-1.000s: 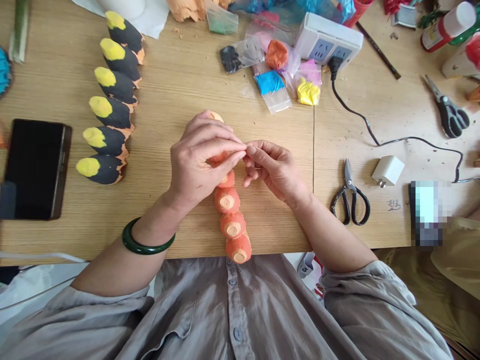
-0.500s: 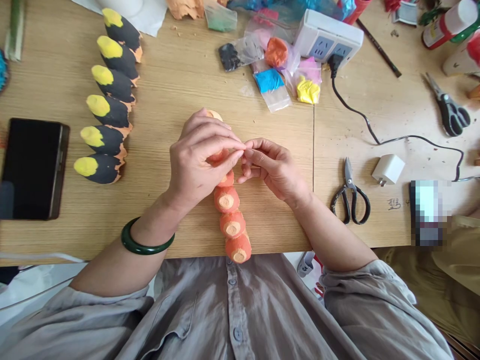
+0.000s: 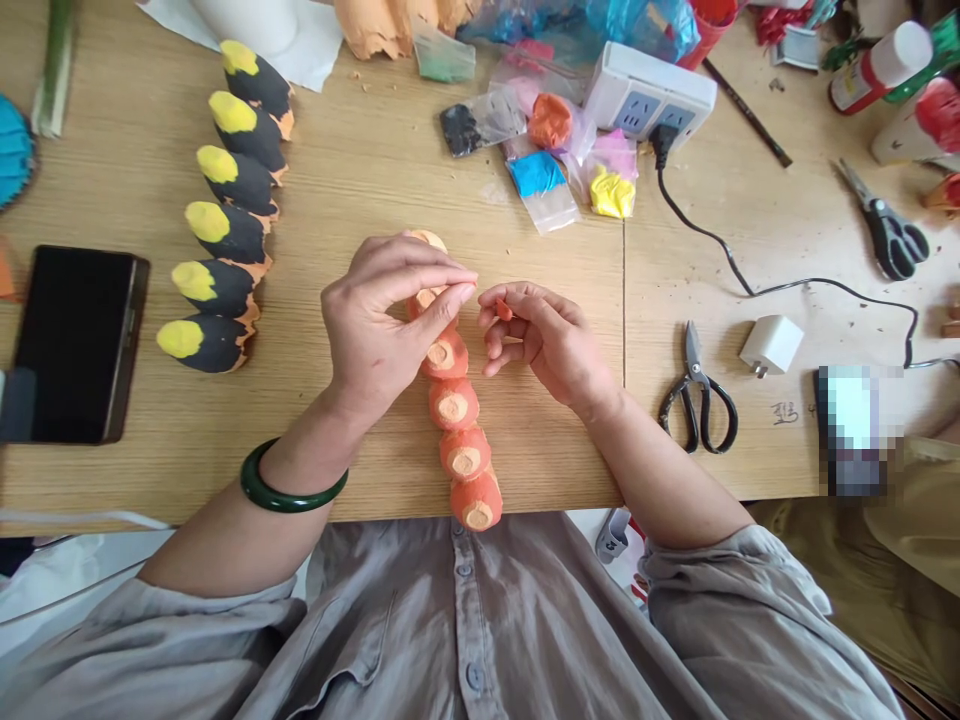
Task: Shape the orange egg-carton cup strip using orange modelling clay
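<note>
An egg-carton strip (image 3: 454,408) with orange-coated cups and bare pale tips runs away from the table's front edge. Over its far part hovers my left hand (image 3: 390,310), thumb and forefinger pinched together; whatever lies between the tips is too small to make out. My right hand (image 3: 551,335) is just to the right of the strip, fingers curled, with a small piece of orange clay (image 3: 504,310) held at the thumb and fingers. A narrow gap separates the two hands. The left hand hides part of the strip's far cups.
At left stand a black-and-yellow egg-carton strip (image 3: 238,232) and a black device (image 3: 79,345). Bags of clay (image 3: 536,175) and a power strip (image 3: 651,90) lie at the back. To the right are scissors (image 3: 697,390), a white charger (image 3: 771,345), a black cable (image 3: 817,280) and more scissors (image 3: 889,230).
My hands, whose fingertips were touching, have come apart. The orange clay piece now shows in my right hand. The view has shifted slightly.
</note>
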Motion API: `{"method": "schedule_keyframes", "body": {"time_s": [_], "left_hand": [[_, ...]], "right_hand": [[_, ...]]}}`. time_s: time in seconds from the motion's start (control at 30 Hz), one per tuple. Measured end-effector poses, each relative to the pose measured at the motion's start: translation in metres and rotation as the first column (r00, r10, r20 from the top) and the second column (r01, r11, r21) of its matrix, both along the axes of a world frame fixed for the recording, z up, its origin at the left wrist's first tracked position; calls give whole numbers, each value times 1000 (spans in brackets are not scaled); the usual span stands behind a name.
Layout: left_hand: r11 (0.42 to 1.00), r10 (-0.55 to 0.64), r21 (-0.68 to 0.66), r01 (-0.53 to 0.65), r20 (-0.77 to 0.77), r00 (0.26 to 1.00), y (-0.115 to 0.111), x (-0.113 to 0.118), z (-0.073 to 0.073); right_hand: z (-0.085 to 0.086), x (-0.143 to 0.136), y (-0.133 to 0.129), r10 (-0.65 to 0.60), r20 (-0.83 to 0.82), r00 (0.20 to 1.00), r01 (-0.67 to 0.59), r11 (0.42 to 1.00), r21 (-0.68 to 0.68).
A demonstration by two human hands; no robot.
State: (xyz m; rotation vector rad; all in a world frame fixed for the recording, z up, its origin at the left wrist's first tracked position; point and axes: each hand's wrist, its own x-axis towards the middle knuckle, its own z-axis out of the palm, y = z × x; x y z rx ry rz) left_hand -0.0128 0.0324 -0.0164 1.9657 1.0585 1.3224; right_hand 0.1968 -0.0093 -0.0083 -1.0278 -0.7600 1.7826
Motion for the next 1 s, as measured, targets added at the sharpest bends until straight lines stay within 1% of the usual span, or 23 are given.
{"method": "schedule_keyframes", "body": {"time_s": [0.17, 0.33, 0.47, 0.57, 0.73, 0.83, 1.0], "left_hand": [[998, -1, -63, 0, -20, 1000, 0, 0, 2], [1000, -7, -16, 7, -22, 1000, 0, -1, 2], [999, -22, -24, 21, -38, 999, -2, -2, 2], [1000, -23, 2, 23, -35, 999, -3, -2, 1], [995, -88, 55, 88, -3, 996, 0, 1, -7], [994, -108, 14, 108, 3, 994, 0, 2, -7], [990, -107, -92, 103, -44, 993, -3, 5, 2]], "right_hand": [[-2, 1, 0, -14, -19, 1000, 14, 1000, -26], [-2, -2, 1, -37, -60, 998, 36, 999, -11], [0, -3, 2, -42, -74, 996, 39, 998, -44], [3, -2, 2, -54, -68, 996, 50, 997, -53], [7, 0, -1, 59, -51, 997, -62, 997, -49], [6, 0, -1, 94, -89, 992, -99, 994, -54], [3, 0, 0, 94, -117, 989, -104, 991, -80]]}}
